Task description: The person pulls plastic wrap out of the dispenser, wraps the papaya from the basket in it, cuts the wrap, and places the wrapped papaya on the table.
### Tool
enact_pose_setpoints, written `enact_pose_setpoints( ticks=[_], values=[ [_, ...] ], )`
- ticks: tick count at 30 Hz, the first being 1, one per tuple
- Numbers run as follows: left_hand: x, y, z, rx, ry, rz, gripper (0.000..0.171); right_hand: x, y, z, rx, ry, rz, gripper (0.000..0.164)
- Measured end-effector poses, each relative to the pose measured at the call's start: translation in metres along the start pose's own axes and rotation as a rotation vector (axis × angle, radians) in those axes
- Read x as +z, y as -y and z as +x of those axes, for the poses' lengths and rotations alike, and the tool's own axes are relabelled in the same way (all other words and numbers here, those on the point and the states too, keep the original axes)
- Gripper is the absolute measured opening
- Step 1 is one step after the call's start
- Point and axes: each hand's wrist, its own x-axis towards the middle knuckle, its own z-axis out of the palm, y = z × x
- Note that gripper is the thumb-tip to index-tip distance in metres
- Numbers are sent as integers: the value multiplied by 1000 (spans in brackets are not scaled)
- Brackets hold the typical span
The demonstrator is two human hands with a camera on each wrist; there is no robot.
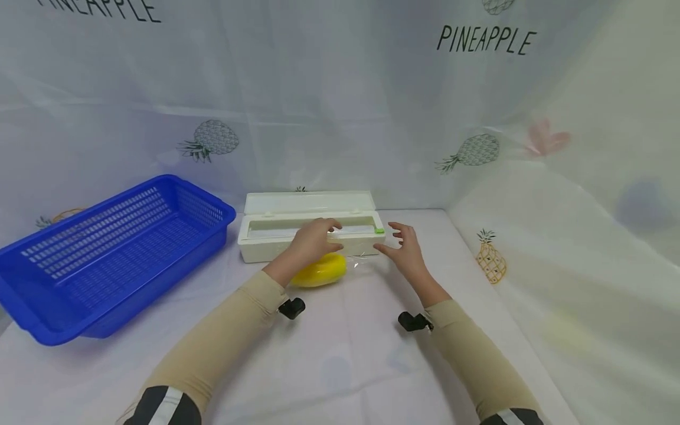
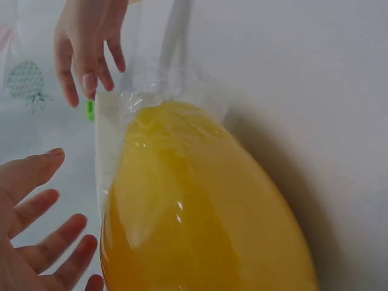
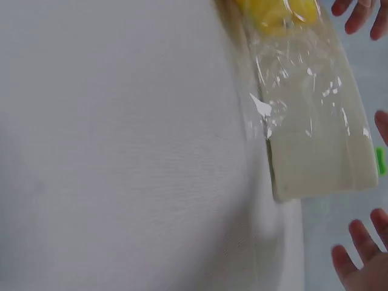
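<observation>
A smooth, long yellow object [image 1: 320, 271], wrinkled clear film [image 2: 154, 94] around its end, lies before a long white cling film box [image 1: 265, 251]. The box has its lid [image 1: 310, 202] raised, and a green slider [image 1: 379, 231] sits at its right end. Over the box front and the yellow object reaches my left hand [image 1: 313, 239], fingers and thumb spread apart with nothing between them. My right hand [image 1: 408, 252] is just beyond the box's right end, fingers parted and holding nothing. In the right wrist view, loose clear film [image 3: 303, 91] extends from the yellow object across the box front.
A blue plastic basket [image 1: 207, 245] with slotted sides stands on the left of the white-covered table [image 1: 340, 354]. Behind the box hangs a pineapple-printed cloth [image 1: 329, 136], which continues along the right side.
</observation>
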Motion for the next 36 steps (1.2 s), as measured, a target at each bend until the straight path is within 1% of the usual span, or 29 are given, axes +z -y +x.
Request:
enact_pose_setpoints(
  ticks=[5, 7, 9, 15, 17, 21, 23, 26, 28, 31, 33, 36],
  values=[
    [7, -10, 20, 62, 25, 10, 43, 11, -6, 14, 112, 98, 180, 76],
    [10, -15, 28, 76, 28, 31, 41, 16, -7, 18, 148, 120, 223, 76],
    [13, -20, 36, 90, 30, 39, 39, 19, -8, 21, 163, 131, 250, 77],
    [22, -34, 57, 130, 43, 60, 35, 23, -19, 27, 135, 164, 311, 85],
    [26, -37, 63, 127, 44, 96, 34, 23, -23, 29, 122, 169, 304, 81],
    [31, -41, 74, 123, 45, 183, 33, 24, -29, 31, 128, 154, 262, 74],
    [33, -42, 79, 124, 46, 202, 32, 25, -31, 32, 139, 159, 256, 73],
    [35, -42, 84, 135, 42, 202, 30, 27, -33, 33, 132, 182, 263, 74],
    [37, -42, 88, 152, 47, 217, 29, 28, -35, 34, 130, 193, 279, 74],
    [37, -44, 92, 187, 58, 282, 25, 28, -37, 34, 138, 188, 313, 72],
    [37, -45, 95, 227, 66, 341, 24, 28, -39, 34, 153, 177, 358, 71],
    [36, -49, 99, 292, 64, 423, 26, 28, -41, 35, 178, 158, 422, 72]
  ],
)
